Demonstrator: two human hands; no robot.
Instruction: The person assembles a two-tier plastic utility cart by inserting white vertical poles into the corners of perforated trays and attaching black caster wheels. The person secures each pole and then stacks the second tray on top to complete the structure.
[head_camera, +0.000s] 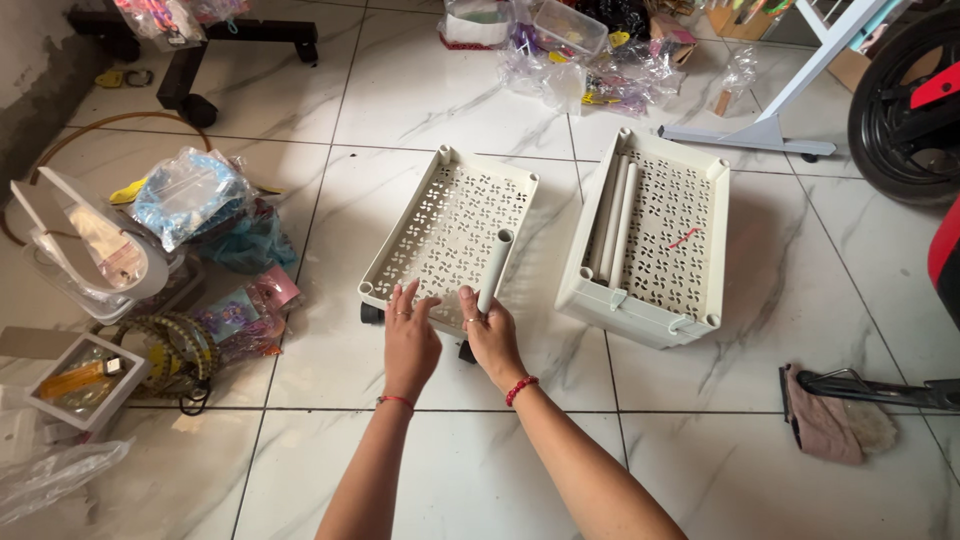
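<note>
Right hand (492, 335) pinches the base of a short cream tube (495, 268), standing it at the near rim of the perforated tray (448, 232). Left hand (410, 340), fingers spread, rests flat on that rim at 9 o'clock of the tube. Best kept plumb over its socket. Second tray (650, 240) lies at 3 o'clock.

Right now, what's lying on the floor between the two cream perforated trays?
Nothing: the head view shows only bare marble floor tile between the wheeled tray and the tray holding tubes.
</note>
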